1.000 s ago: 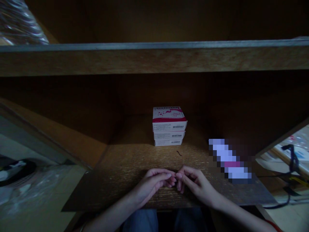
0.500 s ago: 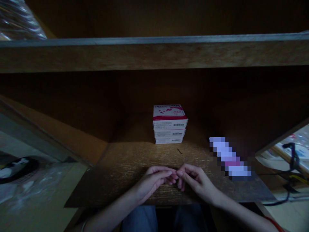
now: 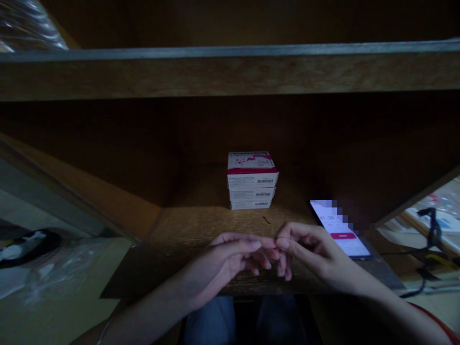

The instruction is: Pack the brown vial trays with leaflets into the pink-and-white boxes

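Pinching L fingertip (image 3: 269, 242) — R hand (image 3: 314, 249); L hand (image 3: 230, 256) half-curled, hold unclear — both higher, R nearer phone (image 3: 345, 246) vs. bef.

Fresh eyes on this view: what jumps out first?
Probably the phone with its lit, partly pixelated screen, lying on the wooden surface to the right, beyond the right hand. Next, the stack of three white-and-magenta boxes near the centre, farther back under the shelf edge. In front of it, the left hand and right hand meet at the fingertips.
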`<state>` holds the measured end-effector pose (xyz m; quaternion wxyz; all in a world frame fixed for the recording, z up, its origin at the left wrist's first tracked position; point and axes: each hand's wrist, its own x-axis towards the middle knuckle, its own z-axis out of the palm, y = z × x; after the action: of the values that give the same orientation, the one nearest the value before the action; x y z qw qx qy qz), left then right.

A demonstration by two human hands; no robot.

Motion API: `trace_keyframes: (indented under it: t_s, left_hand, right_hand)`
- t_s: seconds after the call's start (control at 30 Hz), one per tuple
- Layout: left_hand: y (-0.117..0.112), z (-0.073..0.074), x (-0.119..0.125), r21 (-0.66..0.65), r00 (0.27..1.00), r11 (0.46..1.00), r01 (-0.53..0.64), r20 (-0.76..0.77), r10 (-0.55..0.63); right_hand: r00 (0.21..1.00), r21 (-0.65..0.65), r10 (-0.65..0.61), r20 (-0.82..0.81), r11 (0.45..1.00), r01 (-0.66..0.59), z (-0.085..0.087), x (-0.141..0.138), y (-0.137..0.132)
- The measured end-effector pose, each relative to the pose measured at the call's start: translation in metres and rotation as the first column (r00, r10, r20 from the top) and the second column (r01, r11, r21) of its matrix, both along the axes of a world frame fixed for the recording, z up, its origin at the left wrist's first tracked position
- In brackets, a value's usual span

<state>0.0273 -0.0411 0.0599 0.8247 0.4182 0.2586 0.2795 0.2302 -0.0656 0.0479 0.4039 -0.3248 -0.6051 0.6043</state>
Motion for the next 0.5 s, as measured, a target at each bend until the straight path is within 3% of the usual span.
trace_keyframes:
  t_s: [0.1, 0.2, 0.5]
  left_hand:
    - [-0.004, 0.026, 0.002, 0.046, 0.999, 0.998, -0.042, -0.018, 0.043]
    - [-0.008, 0.038, 0.005, 0.095, 0.997, 0.994, -0.046, -0.057, 0.051]
    - [-0.012, 0.039, 0.007, 0.065, 0.989, 0.99, -0.123, -0.077, 0.127]
  right_hand:
    - [0.996, -0.005, 0.068, 0.057, 0.998, -0.068, 0.031, 0.004, 0.0]
    - [0.982, -0.031, 0.139, 0.128, 0.99, -0.136, 0.049, 0.007, 0.001]
    - [0.965, -0.019, 0.154, 0.214, 0.988, -0.153, 0.052, 0.012, -0.002]
